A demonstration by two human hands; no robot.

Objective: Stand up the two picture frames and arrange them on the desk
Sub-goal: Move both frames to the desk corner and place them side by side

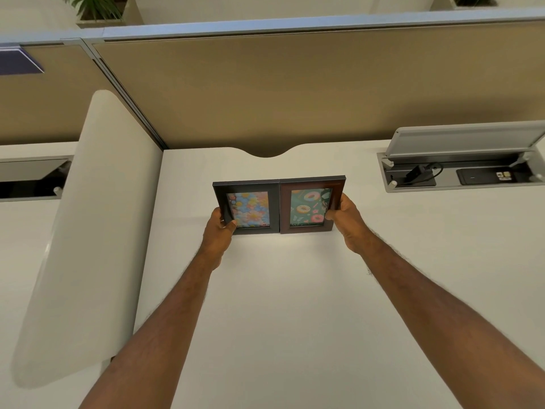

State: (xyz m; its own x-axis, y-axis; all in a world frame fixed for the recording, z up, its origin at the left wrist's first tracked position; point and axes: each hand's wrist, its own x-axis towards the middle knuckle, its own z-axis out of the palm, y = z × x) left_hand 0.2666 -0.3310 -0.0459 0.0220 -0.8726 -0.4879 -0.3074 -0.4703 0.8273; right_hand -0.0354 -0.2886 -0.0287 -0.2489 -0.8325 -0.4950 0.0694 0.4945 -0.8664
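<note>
Two picture frames stand upright side by side on the white desk point(283, 290), their inner edges touching. The black frame point(248, 208) on the left shows pastel flowers. The brown frame point(309, 208) on the right shows doughnuts on green. My left hand point(219, 231) grips the black frame's lower left edge, thumb on its front. On the other side, my right hand point(346, 219) holds the brown frame's right edge, thumb on the front. What props the frames up from behind is hidden.
A tan partition wall point(295, 93) rises behind the desk. A white curved divider point(88, 231) bounds the desk on the left. At the back right an open cable tray point(460, 172) with a raised lid holds a plug and cable.
</note>
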